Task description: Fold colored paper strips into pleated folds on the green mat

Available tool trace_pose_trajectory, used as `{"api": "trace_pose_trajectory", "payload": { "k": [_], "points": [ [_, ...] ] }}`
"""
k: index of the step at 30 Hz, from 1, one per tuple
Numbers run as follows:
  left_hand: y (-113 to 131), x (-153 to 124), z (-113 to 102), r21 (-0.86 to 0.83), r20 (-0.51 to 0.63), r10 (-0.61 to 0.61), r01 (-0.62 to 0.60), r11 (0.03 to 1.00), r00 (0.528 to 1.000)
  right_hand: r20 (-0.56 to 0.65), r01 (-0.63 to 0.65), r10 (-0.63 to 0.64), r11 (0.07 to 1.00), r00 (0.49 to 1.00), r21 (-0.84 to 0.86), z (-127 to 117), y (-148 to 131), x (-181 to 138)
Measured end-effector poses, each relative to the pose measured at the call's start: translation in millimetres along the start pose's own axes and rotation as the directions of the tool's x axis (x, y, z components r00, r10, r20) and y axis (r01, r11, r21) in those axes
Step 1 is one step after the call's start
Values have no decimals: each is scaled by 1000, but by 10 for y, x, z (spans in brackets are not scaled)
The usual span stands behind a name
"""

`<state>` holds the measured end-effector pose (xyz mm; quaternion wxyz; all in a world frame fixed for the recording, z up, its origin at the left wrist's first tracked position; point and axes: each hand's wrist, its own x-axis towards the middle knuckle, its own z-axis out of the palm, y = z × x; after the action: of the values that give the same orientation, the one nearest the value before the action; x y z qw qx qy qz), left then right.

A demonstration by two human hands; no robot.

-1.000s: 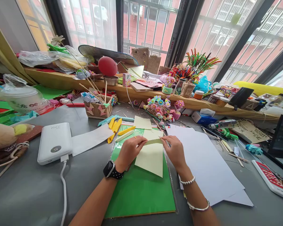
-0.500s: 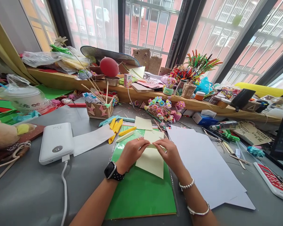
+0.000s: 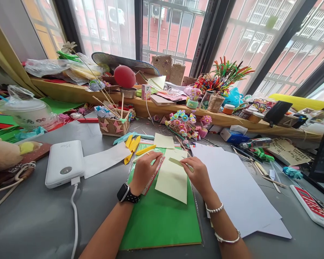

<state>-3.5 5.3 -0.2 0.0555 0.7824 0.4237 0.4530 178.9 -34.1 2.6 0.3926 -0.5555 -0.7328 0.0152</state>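
Observation:
A pale yellow paper (image 3: 173,180) lies on a green sheet (image 3: 162,223) on the grey table (image 3: 37,223). My right hand (image 3: 198,175) is closed in a pinch on a narrow pale yellow strip (image 3: 177,162), held just above the paper's top edge. My left hand (image 3: 144,171), with a black watch at the wrist, rests at the paper's left edge. Its fingers curl over a thin ruler-like strip with a red pattern (image 3: 153,177) that runs slantwise under the hand.
A white power bank (image 3: 64,163) with its cable lies to the left. White sheets (image 3: 232,187) lie to the right, yellow paper bits (image 3: 132,144) and more pale squares (image 3: 163,140) beyond the hands. The window sill holds paper flowers (image 3: 184,124), baskets and craft clutter. A calculator (image 3: 311,208) sits at the far right.
My hands, together at the paper's top edge before, have drawn apart. The right one now holds a separate narrow strip, and the left has dropped onto the ruler-like strip.

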Motion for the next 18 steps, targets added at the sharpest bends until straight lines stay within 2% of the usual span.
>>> {"api": "trace_pose_trajectory", "payload": {
  "k": [2, 6, 8, 10, 14, 18],
  "points": [
    [13, 0, 1, -19, -23, 26, -26, 999, 999, 17, 13, -14, 1000, 1000, 12, 10, -5, 2],
    [66, -31, 47, -87, 164, 157, -144, 986, 974, 67, 88, -91, 995, 994, 41, 52, -63, 5],
    [72, -45, 69, -68, 204, 158, -147, 987, 966, 74, 101, -104, 994, 992, 42, 63, -73, 6],
    [63, -49, 76, -31, 191, 129, -125, 992, 973, 53, 65, -66, 998, 996, 21, 59, -50, 5],
    [35, -38, 66, 13, 146, 108, -111, 994, 983, -41, -97, 96, 995, 995, -31, 14, 64, 1],
    [28, -37, 63, 20, 110, 112, -115, 993, 988, -169, -175, 160, 982, 972, -76, -28, 133, 2]
  ]
}}
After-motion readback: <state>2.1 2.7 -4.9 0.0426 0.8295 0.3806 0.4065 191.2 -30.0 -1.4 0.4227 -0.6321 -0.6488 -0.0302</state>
